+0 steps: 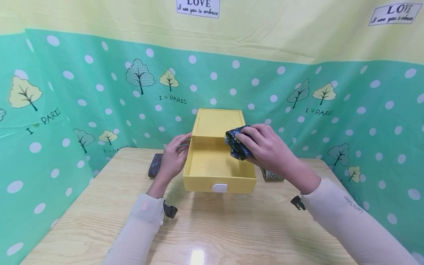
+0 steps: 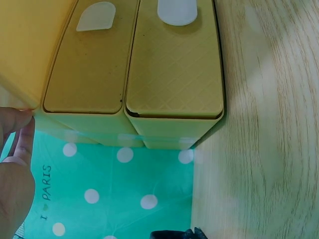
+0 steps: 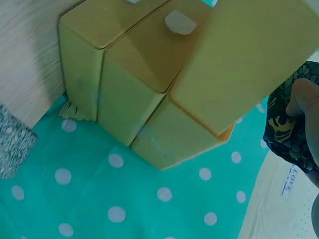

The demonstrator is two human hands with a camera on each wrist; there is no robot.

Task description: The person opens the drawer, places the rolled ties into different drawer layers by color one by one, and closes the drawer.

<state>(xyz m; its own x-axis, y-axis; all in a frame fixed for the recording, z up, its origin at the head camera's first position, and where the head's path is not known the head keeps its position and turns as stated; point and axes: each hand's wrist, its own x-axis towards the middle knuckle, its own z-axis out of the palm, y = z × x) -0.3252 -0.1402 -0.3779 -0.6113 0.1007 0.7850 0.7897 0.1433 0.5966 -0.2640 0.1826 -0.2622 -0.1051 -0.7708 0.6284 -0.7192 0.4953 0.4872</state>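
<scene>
The top drawer [image 1: 218,162] of a yellow drawer unit [image 1: 218,121] is pulled out, and its visible floor is bare. Over the drawer's right side, my right hand [image 1: 266,147] grips a folded dark blue patterned cloth [image 1: 237,143]. Gold and black patterning shows on this cloth [image 3: 284,122] in the right wrist view. At the unit's left side, my left hand [image 1: 173,156] touches the edge near the back of the drawer with fairly straight fingers. In the left wrist view the left hand [image 2: 17,164] is partly cut off by the frame.
A dark folded cloth [image 1: 155,165] lies on the wooden table [image 1: 232,228] left of the unit. Another patterned cloth [image 1: 272,175] lies to the right, partly covered by the right arm. Two lower drawers, including the bottom drawer [image 2: 174,69], are closed. A green dotted curtain [image 1: 212,88] hangs behind.
</scene>
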